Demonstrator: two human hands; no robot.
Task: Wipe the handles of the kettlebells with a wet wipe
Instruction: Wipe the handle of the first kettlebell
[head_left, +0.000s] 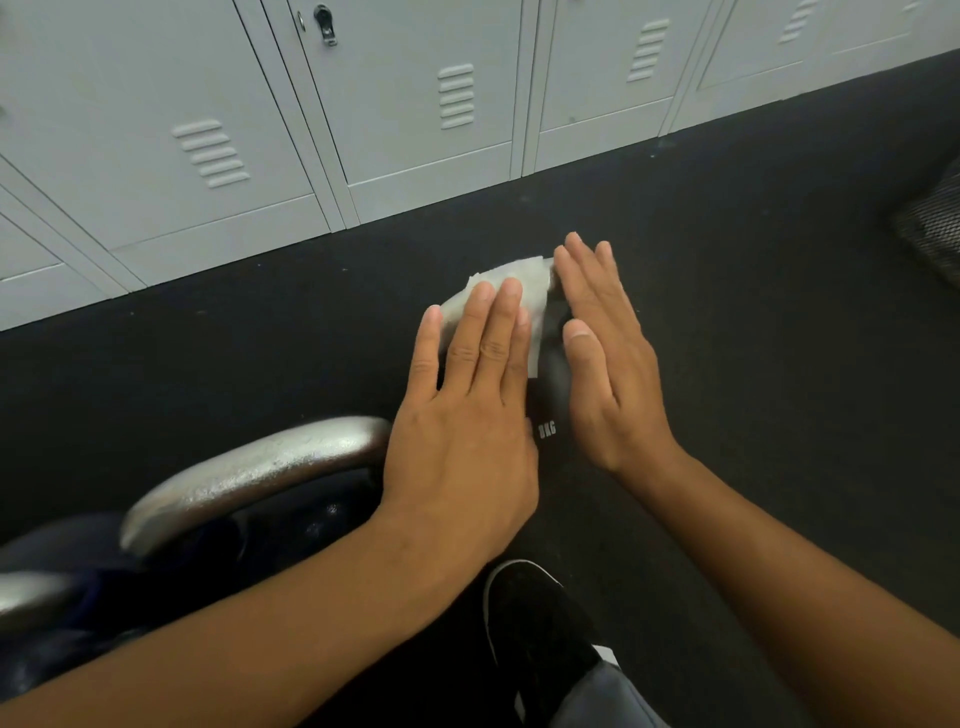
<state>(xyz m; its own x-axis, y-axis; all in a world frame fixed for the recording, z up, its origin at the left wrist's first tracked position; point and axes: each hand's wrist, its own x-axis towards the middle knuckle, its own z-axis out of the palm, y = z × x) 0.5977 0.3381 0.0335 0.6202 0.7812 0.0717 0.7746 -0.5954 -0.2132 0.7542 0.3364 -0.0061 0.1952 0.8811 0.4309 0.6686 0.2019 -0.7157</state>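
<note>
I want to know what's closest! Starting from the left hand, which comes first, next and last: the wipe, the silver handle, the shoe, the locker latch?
From the left hand:
1. Wipe, under its fingers.
2. Silver handle, beside the wrist, lower left.
3. Shoe, below, near the forearms.
4. Locker latch, far up at the top.

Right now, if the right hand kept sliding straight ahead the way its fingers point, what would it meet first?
The right hand points up and away, toward the lockers. Its fingertips already touch the far edge of the wet wipe; beyond that only dark floor shows before the locker bases, though depth is hard to judge.
</note>
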